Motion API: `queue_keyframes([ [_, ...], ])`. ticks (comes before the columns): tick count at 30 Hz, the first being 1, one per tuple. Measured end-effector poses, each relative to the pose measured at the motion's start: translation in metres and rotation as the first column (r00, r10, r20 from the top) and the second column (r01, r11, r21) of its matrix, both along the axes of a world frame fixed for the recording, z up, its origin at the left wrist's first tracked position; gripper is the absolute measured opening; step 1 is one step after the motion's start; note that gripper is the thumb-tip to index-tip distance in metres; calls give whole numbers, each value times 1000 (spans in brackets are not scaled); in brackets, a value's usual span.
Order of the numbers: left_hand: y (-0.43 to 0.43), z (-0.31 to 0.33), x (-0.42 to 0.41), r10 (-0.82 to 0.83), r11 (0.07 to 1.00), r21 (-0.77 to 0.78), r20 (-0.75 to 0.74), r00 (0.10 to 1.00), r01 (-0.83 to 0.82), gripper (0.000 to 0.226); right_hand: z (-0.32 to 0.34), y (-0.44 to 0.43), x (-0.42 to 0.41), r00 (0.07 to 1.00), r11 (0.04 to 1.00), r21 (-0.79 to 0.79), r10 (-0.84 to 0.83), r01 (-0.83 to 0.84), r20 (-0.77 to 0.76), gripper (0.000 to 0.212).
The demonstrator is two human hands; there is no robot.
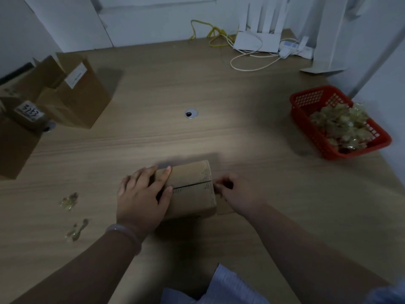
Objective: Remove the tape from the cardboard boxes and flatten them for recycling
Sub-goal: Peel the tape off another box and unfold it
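The left hand (142, 200) is covering one end of the small box (192, 189). The right hand (237, 191) is hiding whatever its curled fingers are touching. The left edge is cropping a larger box (15, 145).

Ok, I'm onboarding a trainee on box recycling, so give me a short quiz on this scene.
1. True or false: the red basket is empty.
2. Where does the right hand pinch? A) at the right edge of the small box B) the basket rim C) nothing at all
3. How many loose tape scraps lie on the table beside the left hand?

Key: 1 false, it holds crumpled tape wads. 2 A. 3 two.
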State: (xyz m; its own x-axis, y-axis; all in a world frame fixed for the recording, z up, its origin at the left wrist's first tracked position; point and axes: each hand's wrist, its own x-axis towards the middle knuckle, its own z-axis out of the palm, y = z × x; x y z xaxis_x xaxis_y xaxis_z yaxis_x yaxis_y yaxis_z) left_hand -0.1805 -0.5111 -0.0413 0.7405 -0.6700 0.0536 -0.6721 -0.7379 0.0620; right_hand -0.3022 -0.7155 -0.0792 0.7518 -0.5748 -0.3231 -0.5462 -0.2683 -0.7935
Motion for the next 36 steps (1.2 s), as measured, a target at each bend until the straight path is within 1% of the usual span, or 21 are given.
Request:
queue_keyframes([
  [3,-1,1,0,-3,1000,7,-12,1000,3,57,-8,2,4,997,995,-66,-77,75,-19,10],
  [6,-1,2,0,4,1000,4,-20,1000,-4,58,-14,2,4,981,980,-34,-195,194,-20,22],
  [9,-1,2,-1,7,1000,-2,-28,1000,-7,59,-19,-5,1,978,973,-121,-202,195,-47,16],
  [10,-1,2,-1,10,1000,-7,-31,999,-10,59,-21,-9,-1,974,970,-128,-217,208,-59,13],
  [12,-1,2,-1,14,1000,-21,-33,999,-14,59,-23,-16,-6,964,965,-79,-257,252,-63,14],
  [15,0,1,-1,3,999,-35,-44,999,-5,59,-17,-20,-10,946,946,34,-324,324,21,18],
  [17,1,2,-1,4,999,-50,-61,998,-7,62,-8,-17,-10,931,938,28,-345,345,114,15],
  [19,2,3,0,9,996,-87,-93,996,-17,67,7,-13,-8,901,929,40,-367,368,229,21],
  [21,4,6,3,12,984,-174,-193,981,-46,72,22,-7,-3,886,931,36,-358,364,295,22],
  [24,7,15,10,-33,927,-357,-385,923,-116,66,44,6,8,876,954,31,-288,300,386,19],
  [25,8,20,12,-58,898,-418,-417,907,-135,62,50,14,12,878,965,38,-253,260,407,19],
  [26,9,23,13,-83,873,-469,-411,908,-133,58,56,22,17,880,976,43,-210,212,427,19],
  [29,9,35,12,-142,830,-557,-277,950,-38,53,68,48,31,878,998,-15,-51,66,477,27],
  [30,9,38,10,-161,811,-584,-281,946,-35,51,72,57,34,876,999,-35,1,18,483,27],
  [31,9,40,7,-177,783,-618,-328,928,-69,44,74,66,36,875,999,-42,47,-30,482,23],
  [33,14,41,5,-188,691,-692,-452,872,-210,28,76,79,40,878,993,-38,118,-113,463,19],
  [35,30,36,9,-129,590,-714,-545,829,-377,32,77,84,40,888,990,-52,144,-134,436,24],
  [36,43,33,14,-83,542,-709,-579,811,-450,33,77,83,40,896,989,-86,144,-118,420,25],
])
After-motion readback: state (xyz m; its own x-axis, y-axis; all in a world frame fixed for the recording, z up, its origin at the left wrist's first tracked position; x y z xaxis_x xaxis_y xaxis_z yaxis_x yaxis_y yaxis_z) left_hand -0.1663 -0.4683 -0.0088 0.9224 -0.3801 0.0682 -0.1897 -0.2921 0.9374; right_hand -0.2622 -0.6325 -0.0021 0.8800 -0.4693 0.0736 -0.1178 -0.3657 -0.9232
